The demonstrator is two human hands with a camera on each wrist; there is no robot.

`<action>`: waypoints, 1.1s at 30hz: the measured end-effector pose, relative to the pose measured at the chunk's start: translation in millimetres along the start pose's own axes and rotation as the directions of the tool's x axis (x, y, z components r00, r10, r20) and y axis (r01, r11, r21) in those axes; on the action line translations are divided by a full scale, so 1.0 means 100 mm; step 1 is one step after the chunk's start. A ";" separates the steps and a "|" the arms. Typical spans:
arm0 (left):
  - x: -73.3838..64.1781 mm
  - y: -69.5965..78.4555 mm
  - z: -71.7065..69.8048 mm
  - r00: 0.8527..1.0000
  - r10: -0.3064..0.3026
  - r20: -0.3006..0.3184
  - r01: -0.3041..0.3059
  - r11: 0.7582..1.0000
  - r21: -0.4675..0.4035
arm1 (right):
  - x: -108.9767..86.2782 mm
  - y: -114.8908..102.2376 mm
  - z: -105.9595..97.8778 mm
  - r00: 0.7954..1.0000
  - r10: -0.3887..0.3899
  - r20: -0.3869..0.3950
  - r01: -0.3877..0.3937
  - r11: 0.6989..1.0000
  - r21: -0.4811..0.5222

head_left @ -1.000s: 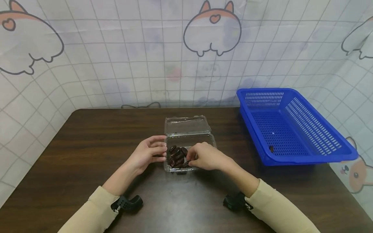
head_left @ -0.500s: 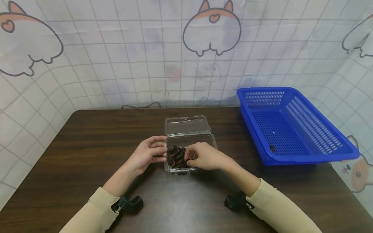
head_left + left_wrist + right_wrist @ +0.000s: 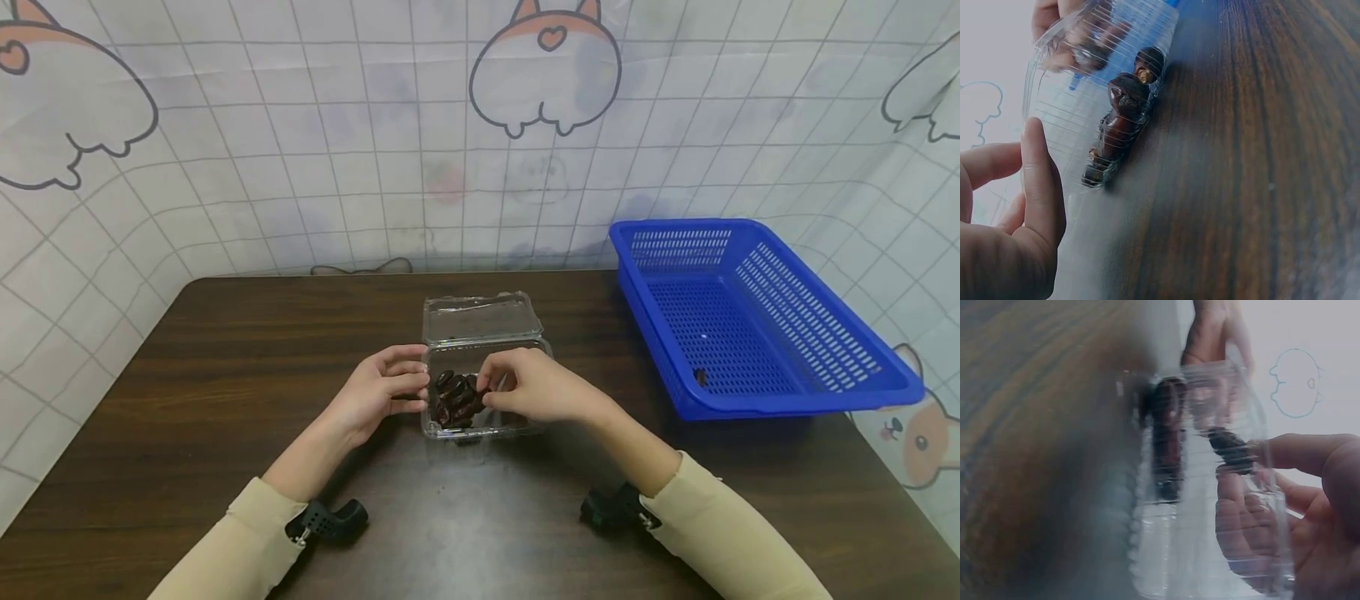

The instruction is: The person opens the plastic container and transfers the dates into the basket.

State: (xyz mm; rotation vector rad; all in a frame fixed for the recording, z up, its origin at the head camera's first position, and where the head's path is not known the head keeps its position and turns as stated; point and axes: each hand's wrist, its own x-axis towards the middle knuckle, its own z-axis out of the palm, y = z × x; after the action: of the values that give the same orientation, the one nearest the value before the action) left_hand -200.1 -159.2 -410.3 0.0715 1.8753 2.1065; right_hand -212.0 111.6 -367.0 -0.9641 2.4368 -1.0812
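A clear plastic clamshell box (image 3: pixel 517 430) stands on the table with its lid (image 3: pixel 482 318) folded back. Glossy dark brown dates (image 3: pixel 453 402) are heaped in its left part. My left hand (image 3: pixel 377 390) rests its extended fingertips against the box's left side. My right hand (image 3: pixel 542 388) reaches in over the right side, thumb and fingers pinching a date (image 3: pixel 1232 450), which shows through the clear wall in the right wrist view. More dates (image 3: pixel 1124 119) lie along the bottom in the left wrist view.
A blue plastic basket (image 3: pixel 802 407) with slotted walls stands at the right of the dark wood table (image 3: pixel 225 392). One small brown piece (image 3: pixel 700 377) lies inside it near the front left corner. A grid-patterned cloth (image 3: pixel 337 142) hangs behind the table.
My right hand has risen slightly within the box, its fingertips coming up from the dates with one date pinched. My left hand keeps its place at the box's side.
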 end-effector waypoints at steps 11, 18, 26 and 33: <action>-0.01 0.01 0.00 1.000 -0.001 -0.005 0.001 1.000 -0.002 | -0.09 -0.09 -0.20 0.999 0.001 -0.052 0.003 0.998 0.067; 0.00 0.00 0.00 1.000 -0.004 -0.012 0.003 1.000 -0.008 | -0.17 -0.14 -0.33 0.997 -0.003 -0.077 0.012 0.994 0.109; -0.02 -0.01 -0.01 1.000 -0.004 -0.016 0.003 1.000 -0.010 | -0.31 -0.21 -0.53 0.986 -0.013 -0.166 0.029 0.995 0.094; 0.00 -0.01 0.00 1.000 -0.002 -0.015 0.002 1.000 -0.013 | -0.44 -0.26 -0.72 0.972 -0.020 -0.233 0.047 0.992 0.114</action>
State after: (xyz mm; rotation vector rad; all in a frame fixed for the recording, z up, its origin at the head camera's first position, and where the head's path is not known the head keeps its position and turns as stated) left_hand -200.1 -158.8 -411.4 0.0507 1.8696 2.1234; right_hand -205.1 167.7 -298.9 -0.8880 2.5092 -1.4048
